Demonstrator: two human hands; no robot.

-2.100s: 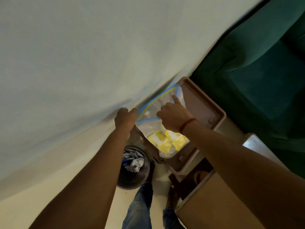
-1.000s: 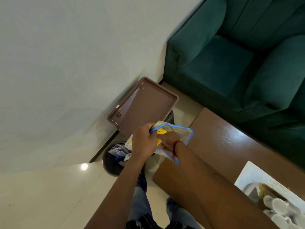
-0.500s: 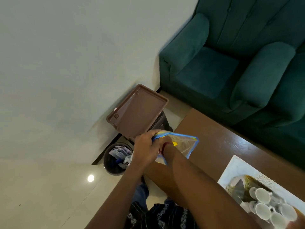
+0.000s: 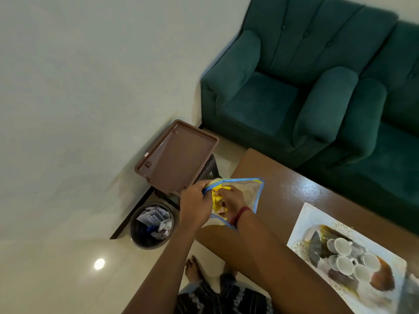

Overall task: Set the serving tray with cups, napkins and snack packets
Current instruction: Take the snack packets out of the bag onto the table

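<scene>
In the head view at mid-frame, the left hand [image 4: 196, 208] pinches the zip bag [image 4: 246, 192] mouth open while the right hand [image 4: 232, 200] clenches yellow snack packets [image 4: 216, 198] inside — best drawn out slowly toward the serving tray [image 4: 303, 234] with cups [image 4: 344, 257] lower right.

hands [image 4: 196, 206] in snack bag [image 4: 250, 191], tray [image 4: 301, 231], cups [image 4: 343, 245]

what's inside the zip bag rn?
Yellow snack packets show through the clear zip bag, and the right hand is reaching in. The hands hide their count.
</scene>
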